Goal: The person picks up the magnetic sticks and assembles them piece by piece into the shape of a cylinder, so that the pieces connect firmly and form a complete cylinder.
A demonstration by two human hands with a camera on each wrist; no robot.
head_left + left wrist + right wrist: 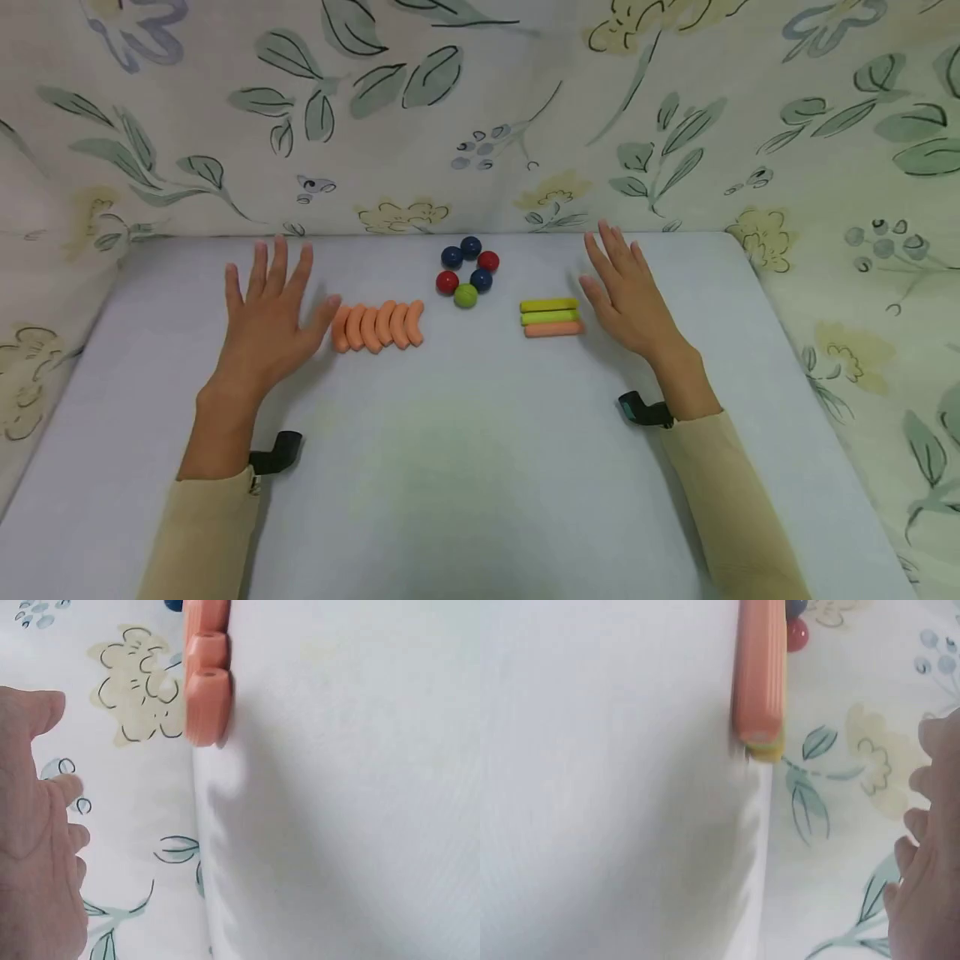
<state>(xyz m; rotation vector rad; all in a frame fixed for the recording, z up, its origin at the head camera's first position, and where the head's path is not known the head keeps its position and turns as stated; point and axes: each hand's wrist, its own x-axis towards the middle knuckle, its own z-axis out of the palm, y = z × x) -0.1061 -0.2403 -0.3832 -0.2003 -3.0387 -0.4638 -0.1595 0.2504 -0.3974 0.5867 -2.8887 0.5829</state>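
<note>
Six balls (482, 279) between curved pieces (384, 322) and sticks (551, 317), floral cloth (405, 158) behind.

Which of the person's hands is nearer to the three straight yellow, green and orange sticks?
Right: the right hand is just right of the sticks; the left hand is to their left, beyond the curved orange pieces.

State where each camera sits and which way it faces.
Head: worn there, facing forward and down at the white tabletop; left hand, right hand and beige sleeves show.
Left wrist: worn there, looking toward curved orange pieces; left hand partly shows.
Right wrist: worn there, looking toward a straight orange stick; right hand partly shows.
Head and right wrist share that stick.
</note>
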